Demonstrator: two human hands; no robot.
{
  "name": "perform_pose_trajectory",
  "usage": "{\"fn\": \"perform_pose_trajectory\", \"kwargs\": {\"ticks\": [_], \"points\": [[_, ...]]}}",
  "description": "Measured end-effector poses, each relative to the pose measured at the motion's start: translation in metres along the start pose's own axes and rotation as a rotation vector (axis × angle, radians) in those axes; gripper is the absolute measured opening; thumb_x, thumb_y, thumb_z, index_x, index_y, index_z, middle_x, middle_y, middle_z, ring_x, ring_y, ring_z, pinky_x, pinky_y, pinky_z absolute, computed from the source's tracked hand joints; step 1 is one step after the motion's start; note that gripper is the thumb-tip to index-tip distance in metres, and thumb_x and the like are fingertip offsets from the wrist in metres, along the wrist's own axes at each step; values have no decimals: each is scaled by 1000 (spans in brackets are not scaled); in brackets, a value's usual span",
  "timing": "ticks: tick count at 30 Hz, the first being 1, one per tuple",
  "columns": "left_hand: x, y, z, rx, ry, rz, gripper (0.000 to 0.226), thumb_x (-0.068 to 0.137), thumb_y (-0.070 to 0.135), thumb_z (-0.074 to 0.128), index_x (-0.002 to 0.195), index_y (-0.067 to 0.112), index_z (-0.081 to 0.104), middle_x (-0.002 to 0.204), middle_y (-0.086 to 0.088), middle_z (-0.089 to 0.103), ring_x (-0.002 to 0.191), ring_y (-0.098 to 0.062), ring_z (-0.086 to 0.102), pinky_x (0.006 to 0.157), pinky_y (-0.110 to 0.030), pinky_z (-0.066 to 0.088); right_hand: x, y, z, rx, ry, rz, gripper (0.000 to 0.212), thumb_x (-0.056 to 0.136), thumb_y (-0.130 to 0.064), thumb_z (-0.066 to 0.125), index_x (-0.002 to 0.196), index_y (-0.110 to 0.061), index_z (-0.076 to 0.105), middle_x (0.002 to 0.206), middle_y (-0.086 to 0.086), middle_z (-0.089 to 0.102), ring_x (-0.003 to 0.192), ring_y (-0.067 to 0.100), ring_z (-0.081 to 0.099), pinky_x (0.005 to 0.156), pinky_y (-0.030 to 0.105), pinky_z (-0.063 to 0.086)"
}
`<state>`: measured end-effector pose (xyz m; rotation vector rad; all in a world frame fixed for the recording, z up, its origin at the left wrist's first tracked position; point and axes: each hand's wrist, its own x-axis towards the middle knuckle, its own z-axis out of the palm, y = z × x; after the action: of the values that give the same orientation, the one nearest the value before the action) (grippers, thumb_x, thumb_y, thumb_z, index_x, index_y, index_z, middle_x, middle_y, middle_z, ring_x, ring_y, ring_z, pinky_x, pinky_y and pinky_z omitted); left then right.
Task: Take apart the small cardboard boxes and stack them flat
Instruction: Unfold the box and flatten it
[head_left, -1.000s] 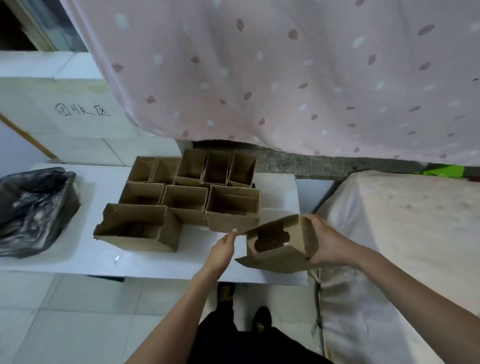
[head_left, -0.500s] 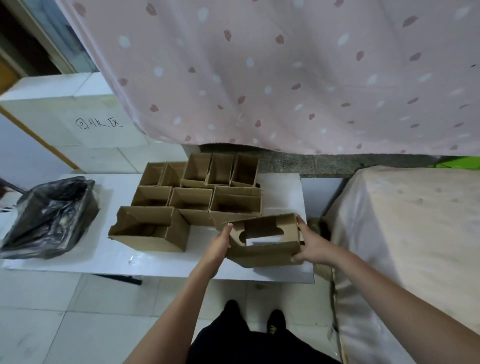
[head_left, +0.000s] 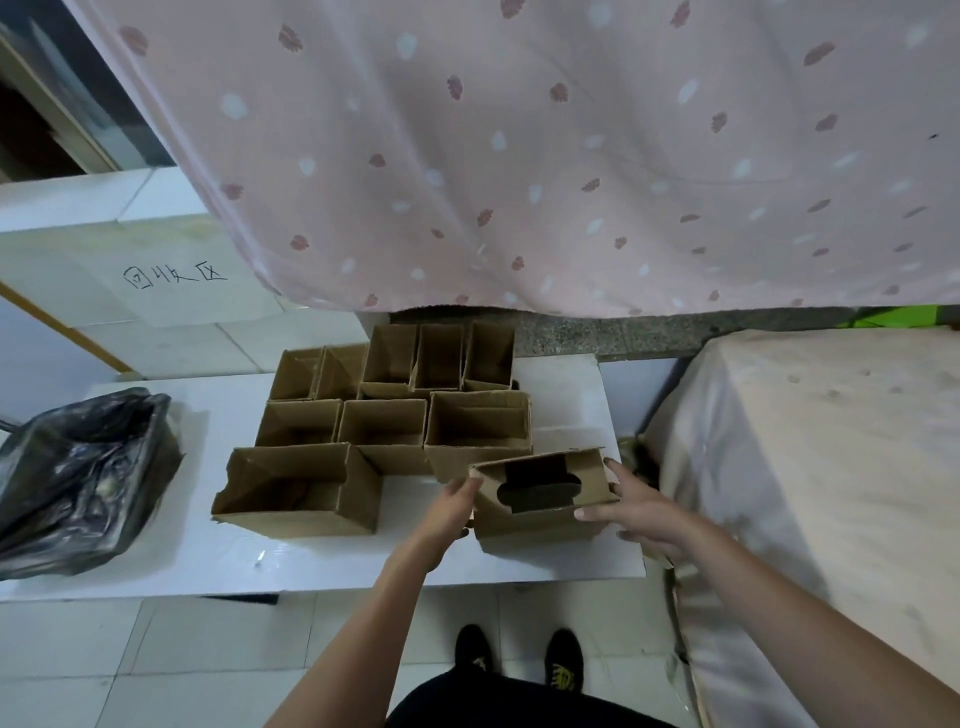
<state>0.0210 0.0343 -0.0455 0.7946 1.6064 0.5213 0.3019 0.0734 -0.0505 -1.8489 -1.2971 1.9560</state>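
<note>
White desk (head_left: 561, 561) carries open cardboard boxes (head_left: 395, 415) beyond the hands. Left hand (head_left: 451, 506) and right hand (head_left: 636, 512), apart, press flat-fingered on either side of the cut-out box (head_left: 545, 501) between them.

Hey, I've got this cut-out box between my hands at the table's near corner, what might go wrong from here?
1. The box sits near the table's front right corner and might slide off when pressed.
2. The left hand and right hand only touch its sides, so it may slip.
3. It nearly touches an open box behind, which could get knocked.
</note>
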Motion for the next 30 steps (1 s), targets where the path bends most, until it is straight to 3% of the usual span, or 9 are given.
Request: {"fn": "perform_pose_trajectory", "kwargs": {"ticks": [3,7,11,15,19,23,27,30], "points": [[7,8,-9,68,0,62,50,104,42,46,148,19,40,140,-8,52,115,-22,56,105,-40,47,-10,2,1,69,13,18,123,62,-38,93,154,-46,12,164,3,15,144,26,32,106,46,43],[14,20,-8,137,8,110,50,104,35,49,150,21,36,145,-11,49,124,-26,54,109,-45,45,-18,9,14,322,123,72,125,55,-51,89,156,-32,18,155,16,33,126,31,53,97,49,53],[17,24,-4,204,4,127,50,103,36,52,149,23,36,146,-11,48,129,-30,52,108,-46,46,-20,7,40,525,176,151,101,78,-47,78,156,-18,20,145,25,39,113,36,59,93,50,55],[16,20,1,260,-22,120,37,102,42,50,131,20,44,129,-5,57,109,-23,61,94,-39,56,-14,-2,51,638,290,162,102,84,-37,77,157,-21,8,153,20,34,115,37,59,89,49,57],[13,16,6,311,-94,91,36,100,46,53,124,21,45,115,-5,60,98,-25,66,85,-39,60,-6,-10,42,537,367,174,90,83,-41,77,152,-15,24,142,17,50,114,37,60,86,51,58],[12,11,13,371,-81,84,43,97,41,61,132,25,42,129,-10,54,100,-21,63,78,-28,56,-5,-20,26,289,399,205,83,88,-49,69,150,-13,29,146,13,43,114,33,54,91,49,52],[11,10,20,307,28,68,64,94,30,68,147,21,32,143,-12,44,114,-24,59,96,-34,53,-5,-22,13,29,356,265,72,90,-39,67,146,-7,35,139,13,49,119,31,53,101,46,47],[12,9,20,264,107,45,67,92,24,71,147,17,33,143,-13,45,119,-29,57,102,-42,52,-8,-27,10,-131,294,303,59,90,-37,66,135,-7,43,119,7,55,101,22,62,87,37,52]]}}
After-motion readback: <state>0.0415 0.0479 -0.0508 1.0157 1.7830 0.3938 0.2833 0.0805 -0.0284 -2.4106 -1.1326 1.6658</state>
